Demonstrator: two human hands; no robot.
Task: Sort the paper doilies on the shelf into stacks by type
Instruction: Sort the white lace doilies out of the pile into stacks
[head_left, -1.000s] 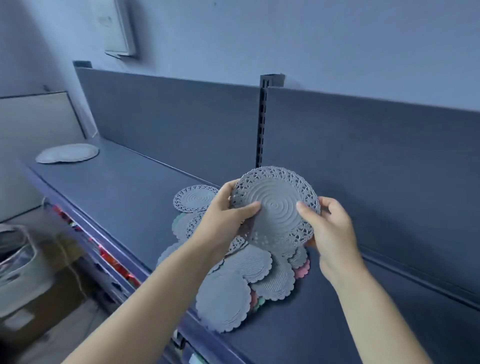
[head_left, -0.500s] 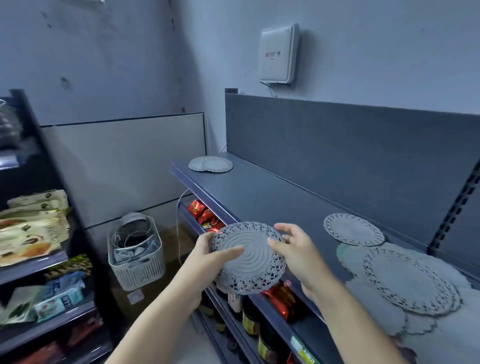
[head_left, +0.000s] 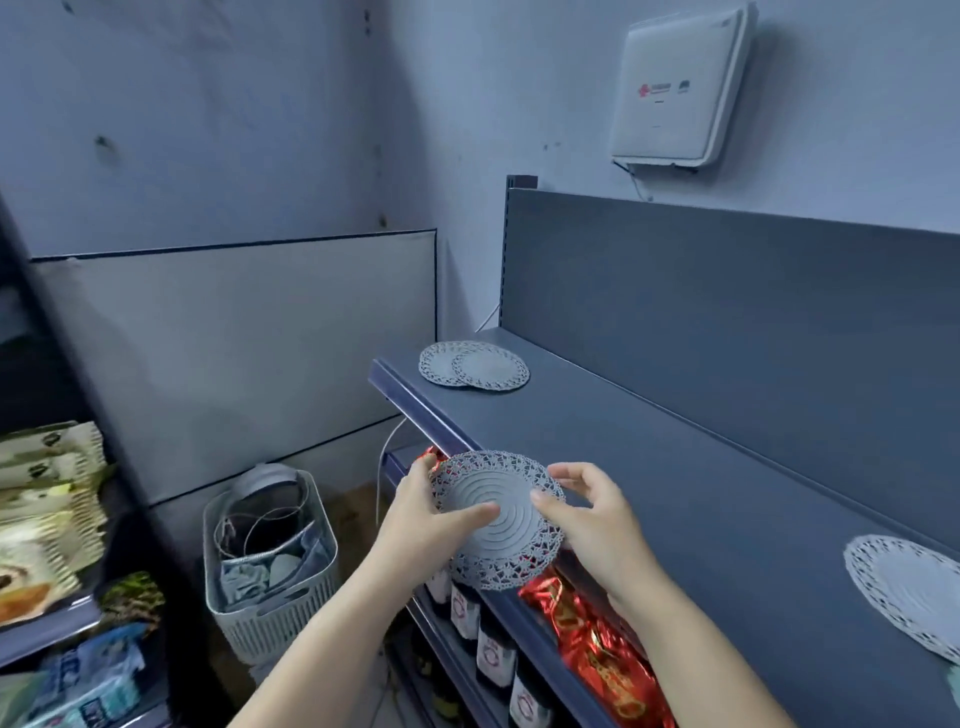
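Observation:
A round lace-edged doily with a ribbed centre hangs in the air over the front edge of the dark shelf. My left hand pinches its left side, thumb lying across the ribbed centre. My right hand pinches its right rim. At the shelf's far left end lies a small stack of lace doilies, two overlapping ones showing. Another lace doily lies flat at the right edge of the view.
The shelf's upright back panel runs behind. Jars and red foil packs fill the lower shelf. A grey basket stands on the floor at the left, beside a rack of snack packets. A white box hangs on the wall.
My view has swung left from the mixed doily pile toward the shelf's far end. Both hands have carried the lace doily left along the shelf front, nearer the small stack.

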